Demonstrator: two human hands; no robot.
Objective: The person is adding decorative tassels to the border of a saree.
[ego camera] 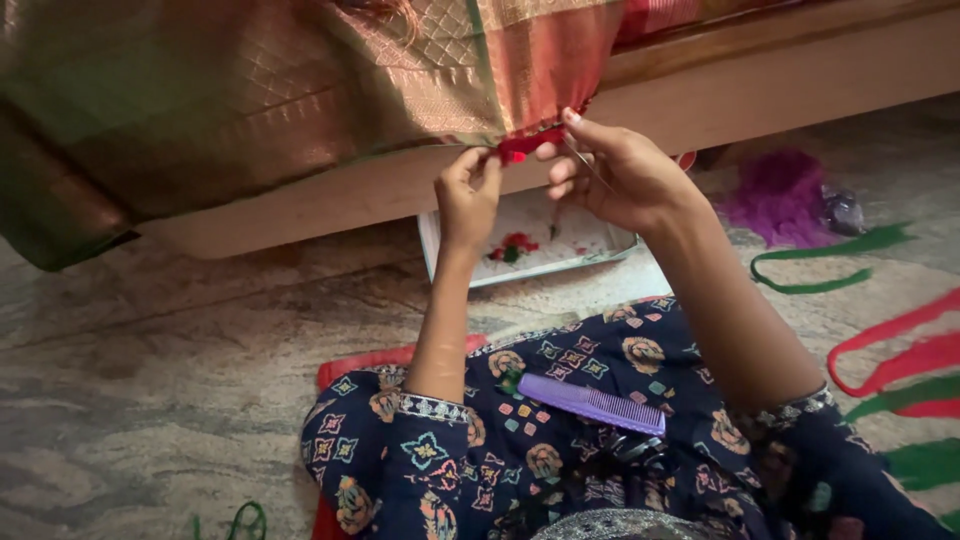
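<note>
A person seated on a stone floor [150, 340] works at the hem of a silk sari [300, 80] that hangs over the front rail of a wooden bed [760, 70]. Taking the red tassel [518, 146] at that hem as the landmark: the left hand [468, 190] sits just left of and slightly below it, thumb and forefinger pinched on the tassel's left end. The right hand [610, 170] lies just right of it, fingers curled and pinched on the tassel's right end; a thin needle or thread [588, 166] appears to cross those fingers, though it is too fine to be sure. The tassel's long axis runs along the hem, nearly level, tilted slightly up toward the right hand. Both hands touch it; neither is clearly nearer.

Directly below the tassel, partly under the bed rail, lies a white tray [600, 245] holding scraps of red and green thread. Well below it, on the person's patterned lap, rests a purple comb [590, 403]. Far right of the tassel lie purple floss [780, 195] and loose green and red skeins [900, 370] on the floor.
</note>
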